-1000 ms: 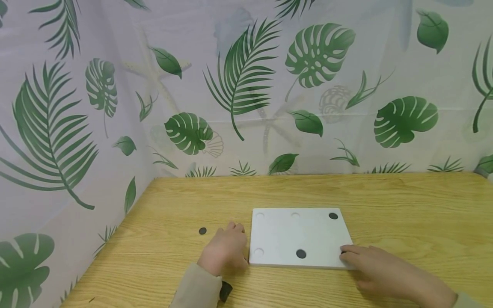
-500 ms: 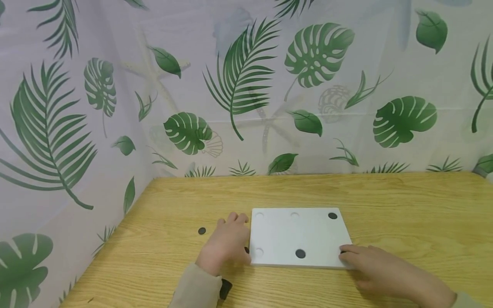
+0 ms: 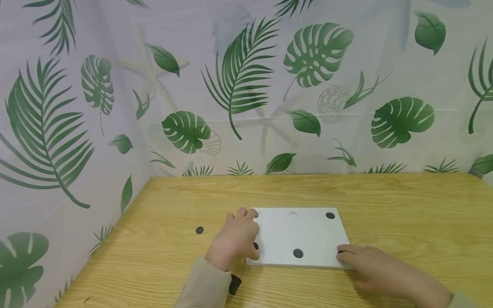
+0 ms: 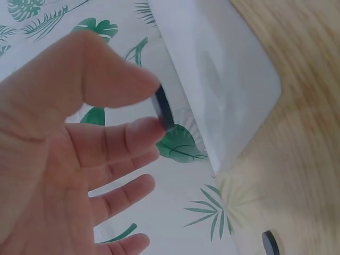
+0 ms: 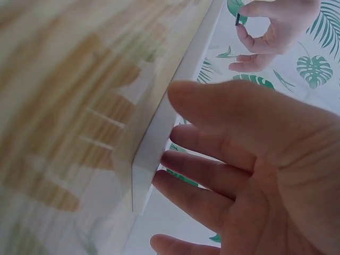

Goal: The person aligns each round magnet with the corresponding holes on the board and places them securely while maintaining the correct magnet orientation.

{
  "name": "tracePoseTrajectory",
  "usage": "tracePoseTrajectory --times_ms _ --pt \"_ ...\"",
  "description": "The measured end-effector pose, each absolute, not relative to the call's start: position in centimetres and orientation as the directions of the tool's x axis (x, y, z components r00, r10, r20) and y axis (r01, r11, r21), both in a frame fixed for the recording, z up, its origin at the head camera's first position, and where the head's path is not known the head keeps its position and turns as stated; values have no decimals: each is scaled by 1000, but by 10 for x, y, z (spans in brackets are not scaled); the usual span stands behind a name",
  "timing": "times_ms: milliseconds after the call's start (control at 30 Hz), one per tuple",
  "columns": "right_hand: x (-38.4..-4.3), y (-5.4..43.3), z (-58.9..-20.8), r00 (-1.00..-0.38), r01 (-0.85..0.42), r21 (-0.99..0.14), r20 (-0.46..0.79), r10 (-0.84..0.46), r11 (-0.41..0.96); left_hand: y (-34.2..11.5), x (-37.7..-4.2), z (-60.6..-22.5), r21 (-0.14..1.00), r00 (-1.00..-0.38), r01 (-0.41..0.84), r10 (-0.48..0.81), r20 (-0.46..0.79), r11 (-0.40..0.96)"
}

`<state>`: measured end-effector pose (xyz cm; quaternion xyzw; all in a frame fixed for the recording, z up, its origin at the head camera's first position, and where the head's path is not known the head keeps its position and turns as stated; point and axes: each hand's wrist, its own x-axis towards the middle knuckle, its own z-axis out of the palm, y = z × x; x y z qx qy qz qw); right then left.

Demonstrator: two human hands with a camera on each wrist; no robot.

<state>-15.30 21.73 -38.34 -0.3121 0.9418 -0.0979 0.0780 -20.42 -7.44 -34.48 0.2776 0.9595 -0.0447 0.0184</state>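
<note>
A white rectangular board with shallow round recesses lies on the table. Black discs fill its back right and front middle recesses, the latter holding one disc. My left hand is over the board's left end and pinches a small black disc between thumb and fingertip; its other fingers are spread. At the board's front right corner, my right hand rests with fairly straight fingers against the edge. Its fingertips partly cover another black disc there. The front left recess is mostly hidden by my left hand.
One loose black disc lies on the wooden table left of the board. A white cloth with green leaves hangs behind the table and along its left side. A black strap piece shows at the left wrist.
My left hand has moved right, from beside the board to over its left end, carrying the pinched disc. The right hand stays at the front right corner.
</note>
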Motion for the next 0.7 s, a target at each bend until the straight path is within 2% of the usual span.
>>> tracePoseTrajectory --times_ms 700 --pt "-152 214 -382 -809 -542 -238 -113 -577 806 -71 -208 -357 -85 -831 556 547 -102 827"
